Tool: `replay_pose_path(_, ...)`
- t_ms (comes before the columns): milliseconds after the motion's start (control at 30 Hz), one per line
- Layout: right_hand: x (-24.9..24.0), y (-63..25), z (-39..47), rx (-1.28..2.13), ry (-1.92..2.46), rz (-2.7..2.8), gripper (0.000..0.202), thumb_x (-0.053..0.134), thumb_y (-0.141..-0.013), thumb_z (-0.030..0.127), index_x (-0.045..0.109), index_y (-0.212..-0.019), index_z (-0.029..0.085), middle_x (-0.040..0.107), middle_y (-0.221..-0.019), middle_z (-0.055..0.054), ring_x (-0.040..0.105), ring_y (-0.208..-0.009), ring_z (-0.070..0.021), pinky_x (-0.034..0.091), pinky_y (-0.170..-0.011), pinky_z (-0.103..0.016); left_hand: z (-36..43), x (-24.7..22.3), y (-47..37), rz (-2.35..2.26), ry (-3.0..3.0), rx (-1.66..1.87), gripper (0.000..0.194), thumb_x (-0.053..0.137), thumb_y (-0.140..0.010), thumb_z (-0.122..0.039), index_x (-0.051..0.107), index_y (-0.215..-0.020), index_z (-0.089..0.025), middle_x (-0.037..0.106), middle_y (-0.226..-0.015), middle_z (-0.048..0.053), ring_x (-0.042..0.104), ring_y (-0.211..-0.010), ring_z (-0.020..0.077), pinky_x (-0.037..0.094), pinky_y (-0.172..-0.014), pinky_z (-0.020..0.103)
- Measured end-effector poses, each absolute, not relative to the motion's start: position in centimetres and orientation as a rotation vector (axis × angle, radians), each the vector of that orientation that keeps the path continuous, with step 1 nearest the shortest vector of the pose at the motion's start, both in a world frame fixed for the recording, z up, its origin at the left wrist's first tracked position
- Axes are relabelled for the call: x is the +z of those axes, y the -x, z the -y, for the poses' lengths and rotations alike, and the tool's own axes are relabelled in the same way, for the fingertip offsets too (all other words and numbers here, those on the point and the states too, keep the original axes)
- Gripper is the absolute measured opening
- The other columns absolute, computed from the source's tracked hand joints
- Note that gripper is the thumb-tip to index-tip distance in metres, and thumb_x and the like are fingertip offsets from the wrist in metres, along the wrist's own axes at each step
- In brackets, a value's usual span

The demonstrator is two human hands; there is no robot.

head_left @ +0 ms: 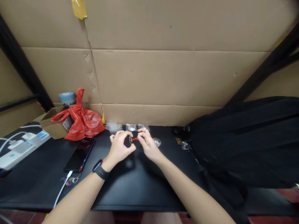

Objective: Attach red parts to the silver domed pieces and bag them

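Note:
Between the thumb and fingers of my left hand (119, 150), a small round disc-like piece (130, 140) with a shiny rim is held on edge. My right hand (148, 146) pinches a thin red strip (135, 139) that reaches to the disc's face. Whether the strip is fixed to the disc I cannot tell. Just right of my right hand lies a round, clear, silvery piece (157, 142). Behind my hands are two clear packets, the left packet (132, 127) and the right packet (144, 127), with round shiny contents. Crumpled clear plastic (113, 126) lies beside them.
A phone (80, 154) on a white cable, a power strip (23, 149), an open cardboard box (52, 124) and a tied red plastic bag (85, 119) occupy the left. A black backpack (247, 140) covers the right, near a key ring (185, 146). Cardboard (151, 77) walls the back.

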State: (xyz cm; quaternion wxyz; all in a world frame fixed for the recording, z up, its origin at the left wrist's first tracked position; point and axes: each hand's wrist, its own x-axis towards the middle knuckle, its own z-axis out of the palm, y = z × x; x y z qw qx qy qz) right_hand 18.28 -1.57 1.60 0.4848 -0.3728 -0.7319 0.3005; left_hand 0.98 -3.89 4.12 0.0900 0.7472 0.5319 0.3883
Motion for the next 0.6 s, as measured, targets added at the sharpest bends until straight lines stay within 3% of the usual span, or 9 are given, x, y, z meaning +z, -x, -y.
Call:
replay_pose_path(100,1.4,-18.7,1.3,0.777,0.922,1.845,0.026,0.045,-0.099,0.044,0.057,-0.089,0.023,0.05,-0.124,-0.009,0.047,-0.124,-0.0231,0.034,-0.111,-0.044,3.8,4.0,-0.9,-1.591,-2.272,1.119,0.026,0.069,-0.071,-0.02,0.065,-0.095,-0.027,0.072,-0.105,0.0,0.057,-0.112,0.0248,0.03,-0.093,0.04)
replay_pose_path(233,1.6,-19.0,1.4,0.734,0.967,1.965,0.024,0.049,-0.098,0.042,0.062,-0.089,0.023,0.053,-0.123,-0.009,0.047,-0.124,-0.0243,0.034,-0.11,-0.047,3.6,3.3,-1.0,-1.573,-2.301,1.096,0.003,0.067,-0.082,-0.026,0.07,-0.083,-0.026,0.071,-0.11,0.001,0.053,-0.116,0.0246,0.028,-0.092,0.041)
replay_pose_path(400,2.7,-21.5,0.2,0.549,1.0,2.135,0.016,0.057,-0.093,0.035,0.065,-0.086,0.023,0.062,-0.112,-0.008,0.056,-0.111,-0.0238,0.041,-0.101,-0.043,3.3,2.0,-1.2,-1.532,-2.285,1.005,0.014,0.068,-0.086,-0.038,0.076,-0.081,-0.029,0.067,-0.108,0.004,0.051,-0.113,0.0253,0.031,-0.092,0.043)
replay_pose_path(500,2.6,-24.7,-1.0,0.37,1.283,2.206,0.011,0.063,-0.088,0.031,0.066,-0.094,0.022,0.064,-0.107,-0.008,0.059,-0.103,-0.0247,0.044,-0.094,-0.042,3.4,1.1,-1.7,-1.479,-2.301,0.91,0.012,0.069,-0.086,-0.036,0.076,-0.08,-0.029,0.068,-0.103,0.003,0.051,-0.111,0.0255,0.032,-0.094,0.045)
replay_pose_path(600,1.7,-27.3,-2.2,0.336,1.527,2.252,0.026,0.073,-0.077,0.022,0.067,-0.102,0.02,0.065,-0.109,-0.01,0.061,-0.101,-0.0253,0.045,-0.091,-0.038,2.9,0.6,-1.6,-1.449,-2.302,0.893,0.015,0.068,-0.083,-0.031,0.075,-0.097,-0.032,0.067,-0.113,0.003,0.051,-0.116,0.0271,0.035,-0.097,0.047)
